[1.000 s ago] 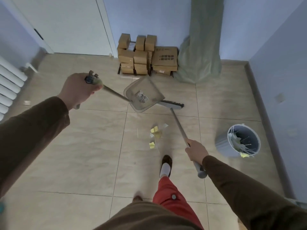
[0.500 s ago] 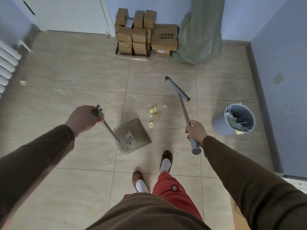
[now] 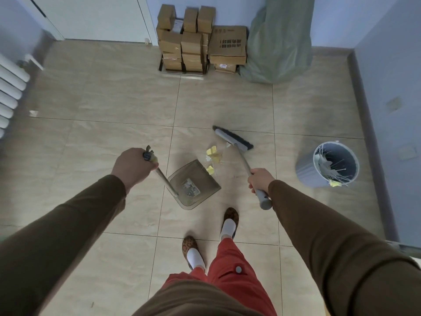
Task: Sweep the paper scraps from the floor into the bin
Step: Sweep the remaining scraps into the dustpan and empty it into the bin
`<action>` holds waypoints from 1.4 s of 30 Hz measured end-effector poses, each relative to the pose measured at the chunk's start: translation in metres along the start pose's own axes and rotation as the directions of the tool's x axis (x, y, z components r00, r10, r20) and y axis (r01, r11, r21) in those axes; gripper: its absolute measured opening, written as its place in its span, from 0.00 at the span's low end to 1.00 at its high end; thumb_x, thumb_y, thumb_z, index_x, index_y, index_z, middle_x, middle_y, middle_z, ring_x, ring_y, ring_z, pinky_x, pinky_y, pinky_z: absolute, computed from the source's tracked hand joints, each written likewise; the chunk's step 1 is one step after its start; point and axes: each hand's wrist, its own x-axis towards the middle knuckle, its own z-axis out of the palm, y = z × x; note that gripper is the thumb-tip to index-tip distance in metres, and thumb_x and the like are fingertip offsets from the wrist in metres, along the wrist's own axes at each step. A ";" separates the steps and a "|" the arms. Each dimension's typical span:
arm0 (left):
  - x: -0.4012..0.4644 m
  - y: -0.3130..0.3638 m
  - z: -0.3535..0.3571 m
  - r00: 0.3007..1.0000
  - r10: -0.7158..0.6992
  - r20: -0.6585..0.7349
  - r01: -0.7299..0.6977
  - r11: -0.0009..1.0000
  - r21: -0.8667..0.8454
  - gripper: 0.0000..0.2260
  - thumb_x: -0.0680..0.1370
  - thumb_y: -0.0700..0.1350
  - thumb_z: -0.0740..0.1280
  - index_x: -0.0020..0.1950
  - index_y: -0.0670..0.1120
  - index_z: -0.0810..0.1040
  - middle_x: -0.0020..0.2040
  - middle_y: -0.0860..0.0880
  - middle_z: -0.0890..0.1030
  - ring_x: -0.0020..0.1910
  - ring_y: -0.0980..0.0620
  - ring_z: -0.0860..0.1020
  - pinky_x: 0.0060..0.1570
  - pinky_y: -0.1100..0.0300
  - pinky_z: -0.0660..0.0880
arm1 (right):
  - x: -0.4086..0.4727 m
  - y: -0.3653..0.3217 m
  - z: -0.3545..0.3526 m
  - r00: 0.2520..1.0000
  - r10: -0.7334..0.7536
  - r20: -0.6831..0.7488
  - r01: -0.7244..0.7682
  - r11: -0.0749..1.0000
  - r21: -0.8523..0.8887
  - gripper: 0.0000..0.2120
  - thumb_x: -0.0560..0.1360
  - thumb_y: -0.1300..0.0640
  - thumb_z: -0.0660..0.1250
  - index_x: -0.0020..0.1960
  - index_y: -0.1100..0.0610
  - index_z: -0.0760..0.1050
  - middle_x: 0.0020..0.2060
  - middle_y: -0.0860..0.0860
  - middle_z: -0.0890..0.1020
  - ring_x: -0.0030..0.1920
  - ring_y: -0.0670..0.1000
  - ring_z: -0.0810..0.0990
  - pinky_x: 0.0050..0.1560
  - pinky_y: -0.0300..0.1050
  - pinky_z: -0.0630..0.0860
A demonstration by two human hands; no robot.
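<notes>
Hands: both busy, well apart. Left hand (image 3: 133,168) wraps the top of the dustpan handle, left of centre; right hand (image 3: 260,180) grips the broom shaft near its grey end, right of centre.
Dustpan (image 3: 193,184): clear pan low at the floor, centre frame, open lip facing up-frame toward the scraps; contact w/ floor can't be confirmed. Label or scrap shows inside.
Broom (image 3: 234,139): head sits just above-right of the pile, bristles apparently at the floor.
Paper scraps (image 3: 213,157): yellow and white bits in a small cluster betw. pan lip and broom head; one yellow piece at the lip.
Bin (image 3: 328,165): grey, far right near the wall, already holds paper; one yellow bit at its base.
Other: cardboard boxes (image 3: 200,39) and green sack (image 3: 279,39), top centre; radiator (image 3: 10,94), left edge.
Step (judged): gathering stage, scraps not yet in pan.
Next move needs: short pull of the broom toward the pan, lip kept flat so bits don't slip under; then carry to bin.
</notes>
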 end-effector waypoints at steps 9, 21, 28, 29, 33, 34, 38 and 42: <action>0.015 0.018 -0.005 1.000 -0.014 0.010 0.014 0.998 -0.065 0.10 0.71 0.47 0.69 0.42 0.39 0.81 0.41 0.40 0.84 0.43 0.40 0.83 0.49 0.45 0.81 | -0.092 0.014 -0.021 0.967 0.047 0.250 -0.040 0.999 -0.036 0.17 0.80 0.62 0.61 0.68 0.57 0.72 0.42 0.57 0.79 0.29 0.48 0.74 0.26 0.38 0.73; 0.007 0.000 0.000 0.978 -0.093 0.188 0.137 0.962 -0.235 0.09 0.76 0.38 0.69 0.55 0.37 0.79 0.52 0.39 0.83 0.51 0.42 0.83 0.52 0.47 0.82 | -0.123 0.020 0.009 0.992 -0.028 0.123 0.023 0.999 0.045 0.16 0.79 0.64 0.59 0.65 0.58 0.74 0.41 0.58 0.77 0.30 0.50 0.73 0.24 0.37 0.72; 0.005 -0.025 -0.002 0.929 -0.096 0.356 0.222 0.916 -0.333 0.13 0.75 0.45 0.72 0.56 0.39 0.80 0.56 0.40 0.81 0.56 0.41 0.82 0.57 0.47 0.80 | -0.142 0.032 0.039 0.961 0.018 0.277 -0.066 0.984 0.168 0.12 0.79 0.64 0.61 0.60 0.57 0.76 0.36 0.56 0.76 0.25 0.48 0.72 0.23 0.37 0.70; 0.005 -0.029 -0.001 0.919 -0.113 0.377 0.251 0.905 -0.342 0.15 0.75 0.47 0.72 0.56 0.39 0.80 0.56 0.41 0.80 0.57 0.41 0.82 0.58 0.46 0.80 | -0.149 0.041 0.031 0.962 0.005 0.273 -0.059 0.980 0.188 0.12 0.79 0.63 0.62 0.61 0.53 0.75 0.37 0.56 0.77 0.25 0.48 0.73 0.23 0.38 0.70; 0.003 -0.044 -0.002 0.871 -0.152 0.466 0.333 0.882 -0.333 0.21 0.72 0.50 0.75 0.60 0.41 0.78 0.60 0.41 0.79 0.54 0.40 0.83 0.58 0.46 0.80 | -0.168 0.070 0.013 0.977 0.003 0.214 -0.061 0.962 0.266 0.20 0.79 0.61 0.64 0.70 0.52 0.71 0.39 0.57 0.79 0.25 0.49 0.73 0.24 0.40 0.69; 0.001 -0.047 -0.004 0.852 -0.164 0.497 0.356 0.878 -0.321 0.23 0.72 0.50 0.75 0.62 0.40 0.77 0.60 0.40 0.78 0.52 0.40 0.84 0.57 0.46 0.80 | -0.170 0.070 0.016 0.981 -0.001 0.193 -0.052 0.961 0.273 0.20 0.79 0.61 0.63 0.70 0.52 0.71 0.39 0.57 0.79 0.25 0.49 0.73 0.23 0.39 0.70; -0.008 -0.050 -0.004 0.796 -0.210 0.568 0.446 0.837 -0.317 0.22 0.75 0.46 0.73 0.64 0.40 0.71 0.57 0.32 0.78 0.45 0.34 0.85 0.51 0.44 0.82 | -0.168 0.048 0.048 0.995 -0.054 0.082 0.040 0.985 0.168 0.17 0.79 0.66 0.59 0.64 0.53 0.72 0.38 0.58 0.76 0.27 0.50 0.72 0.22 0.37 0.71; -0.014 -0.047 0.001 0.806 -0.203 0.557 0.425 0.853 -0.304 0.20 0.77 0.46 0.70 0.63 0.36 0.73 0.54 0.31 0.81 0.43 0.37 0.86 0.41 0.50 0.84 | -0.151 0.036 0.075 0.989 -0.003 0.148 -0.017 0.991 0.132 0.17 0.79 0.67 0.56 0.66 0.65 0.73 0.35 0.58 0.74 0.27 0.51 0.71 0.22 0.37 0.70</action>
